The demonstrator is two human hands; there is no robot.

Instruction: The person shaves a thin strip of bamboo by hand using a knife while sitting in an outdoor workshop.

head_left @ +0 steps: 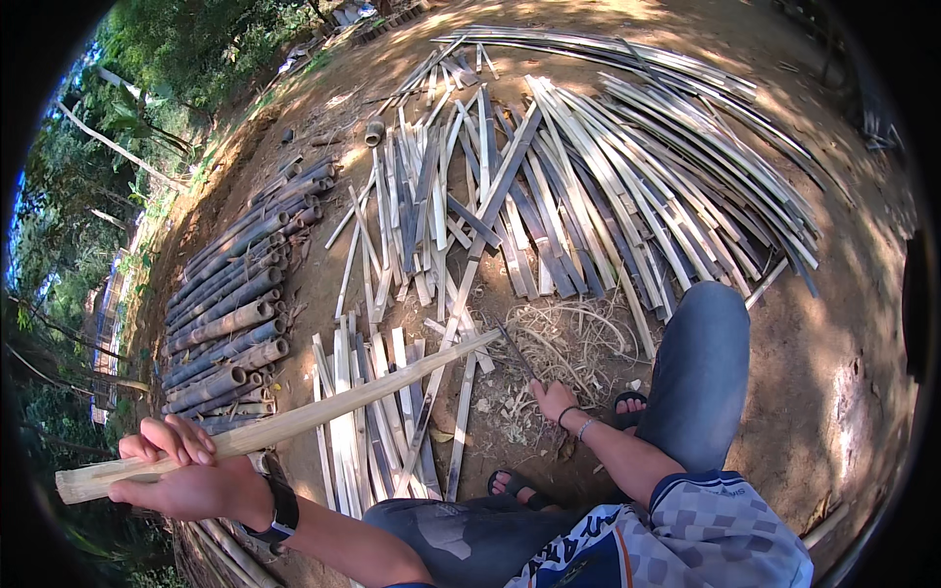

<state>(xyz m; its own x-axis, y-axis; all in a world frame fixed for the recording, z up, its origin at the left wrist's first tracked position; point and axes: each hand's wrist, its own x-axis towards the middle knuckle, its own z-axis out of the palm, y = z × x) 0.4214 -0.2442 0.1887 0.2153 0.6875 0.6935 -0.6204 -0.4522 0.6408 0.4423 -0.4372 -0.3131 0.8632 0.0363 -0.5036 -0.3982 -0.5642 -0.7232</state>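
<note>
My left hand (186, 465) is wrapped round the near end of a long pale bamboo strip (333, 404), which slants up and away to the right. In my right hand (557, 402) is the handle of a knife (516, 353). Its dark, narrow blade points up and left, close by the strip's far end; whether they touch I cannot tell. Curly bamboo shavings (569, 343) lie on the ground just beyond my right hand. Under the held strip, a bundle of split bamboo strips (345, 431) rests on the soil.
Dark bamboo poles (235, 318) are stacked at the left. A wide fan of split bamboo slats (627, 186) covers the ground ahead. My bent knee (701, 372) rises at the right, with sandalled feet (515, 487) below. Trees (186, 49) stand beyond the left bank.
</note>
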